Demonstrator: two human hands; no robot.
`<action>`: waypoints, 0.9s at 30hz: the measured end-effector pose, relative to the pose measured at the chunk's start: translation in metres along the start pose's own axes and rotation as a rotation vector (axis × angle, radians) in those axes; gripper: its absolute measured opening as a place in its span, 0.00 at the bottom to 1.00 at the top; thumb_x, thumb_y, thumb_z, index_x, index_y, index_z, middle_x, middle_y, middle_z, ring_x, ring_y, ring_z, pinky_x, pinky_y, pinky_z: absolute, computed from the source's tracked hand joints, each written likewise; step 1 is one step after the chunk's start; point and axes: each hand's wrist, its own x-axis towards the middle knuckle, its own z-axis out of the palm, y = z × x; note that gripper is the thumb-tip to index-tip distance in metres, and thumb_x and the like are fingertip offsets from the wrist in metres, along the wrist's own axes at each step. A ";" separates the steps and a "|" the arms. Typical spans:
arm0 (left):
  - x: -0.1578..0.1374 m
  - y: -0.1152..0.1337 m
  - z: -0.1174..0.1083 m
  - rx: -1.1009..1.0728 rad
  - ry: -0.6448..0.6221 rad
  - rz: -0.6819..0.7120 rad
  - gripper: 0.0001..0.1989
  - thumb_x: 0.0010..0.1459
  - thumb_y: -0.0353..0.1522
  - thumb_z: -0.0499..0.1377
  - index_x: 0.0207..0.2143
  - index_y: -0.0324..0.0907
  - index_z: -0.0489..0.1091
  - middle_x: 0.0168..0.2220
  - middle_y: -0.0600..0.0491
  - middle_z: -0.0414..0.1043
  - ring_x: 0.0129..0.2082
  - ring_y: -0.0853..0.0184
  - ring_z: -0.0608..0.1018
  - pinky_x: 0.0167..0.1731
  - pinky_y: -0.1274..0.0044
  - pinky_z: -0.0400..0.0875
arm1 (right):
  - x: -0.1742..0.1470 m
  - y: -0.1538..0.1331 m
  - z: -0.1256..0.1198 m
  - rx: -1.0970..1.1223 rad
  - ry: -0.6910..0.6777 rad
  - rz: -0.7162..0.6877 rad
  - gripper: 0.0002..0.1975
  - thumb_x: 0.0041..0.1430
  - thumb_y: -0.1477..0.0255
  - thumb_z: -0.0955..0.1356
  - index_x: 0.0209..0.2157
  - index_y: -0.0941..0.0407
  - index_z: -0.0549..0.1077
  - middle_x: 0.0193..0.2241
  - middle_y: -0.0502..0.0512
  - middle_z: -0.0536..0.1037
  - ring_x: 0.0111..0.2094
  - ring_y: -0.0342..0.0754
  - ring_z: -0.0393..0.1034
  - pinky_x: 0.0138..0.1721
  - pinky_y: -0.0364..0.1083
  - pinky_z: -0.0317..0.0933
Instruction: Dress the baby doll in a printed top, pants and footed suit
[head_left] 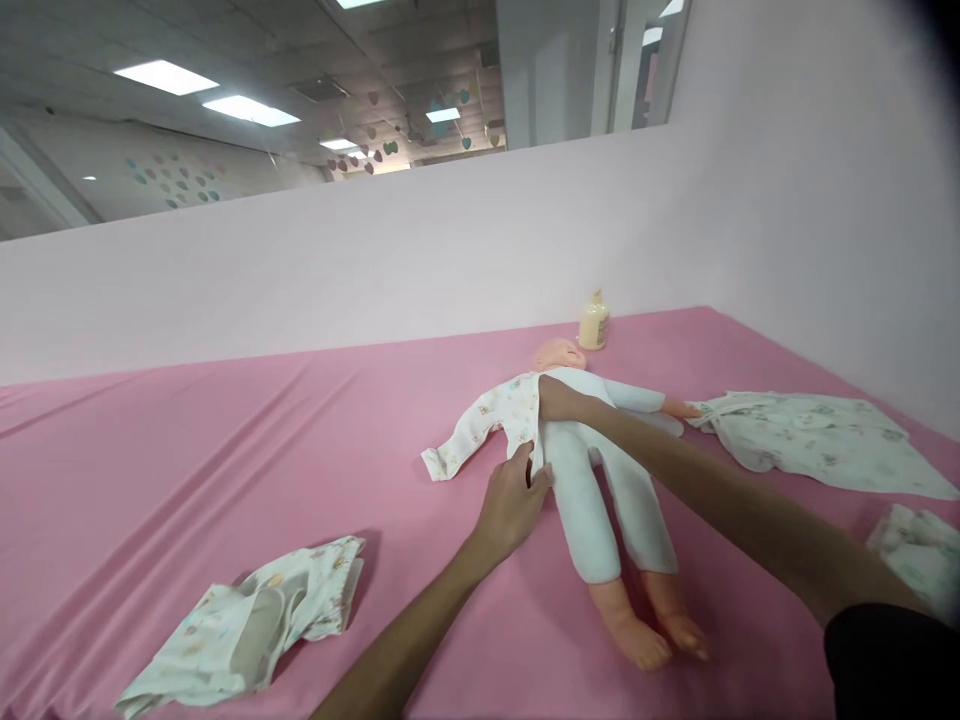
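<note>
A baby doll (577,490) with a white cloth body lies on its back, its feet toward me. A white printed baby shirt (491,408) covers its arm on the left and part of the chest; that sleeve lies stretched out to the left. The shirt's lower edge is pinched between the thumb and fingers of my left hand (516,500), beside the doll's hip. On the chest, my right hand (559,398) is closed at the shirt's front edge, its fingertips mostly hidden. The doll's other arm (637,395) is outside the shirt and points right.
A pump bottle (593,324) stands behind the doll's head near the white wall (337,270). Folded printed clothing (255,625) lies at front left. Another printed garment (825,440) is spread at right, with a white bundle (919,550) nearer me. A pink sheet (225,470) covers the surface.
</note>
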 end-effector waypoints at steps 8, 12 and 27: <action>-0.009 0.017 -0.011 0.204 -0.154 0.058 0.19 0.67 0.46 0.46 0.28 0.44 0.53 0.23 0.59 0.55 0.23 0.69 0.59 0.24 0.76 0.53 | -0.082 0.072 -0.075 -0.328 0.295 0.259 0.21 0.67 0.66 0.60 0.56 0.58 0.70 0.58 0.63 0.72 0.57 0.58 0.66 0.57 0.54 0.60; 0.006 0.049 -0.021 0.546 0.097 0.108 0.22 0.69 0.48 0.43 0.31 0.44 0.64 0.29 0.53 0.69 0.30 0.63 0.71 0.31 0.73 0.60 | -0.120 0.114 -0.120 -0.308 0.286 0.688 0.18 0.63 0.66 0.63 0.49 0.60 0.73 0.51 0.65 0.76 0.50 0.58 0.71 0.47 0.51 0.62; 0.210 0.090 0.118 1.145 -0.471 0.485 0.31 0.62 0.46 0.56 0.62 0.40 0.60 0.60 0.41 0.66 0.59 0.51 0.70 0.56 0.64 0.63 | -0.138 0.179 -0.106 0.286 0.440 0.791 0.07 0.52 0.71 0.70 0.33 0.56 0.69 0.25 0.51 0.73 0.23 0.44 0.66 0.22 0.41 0.57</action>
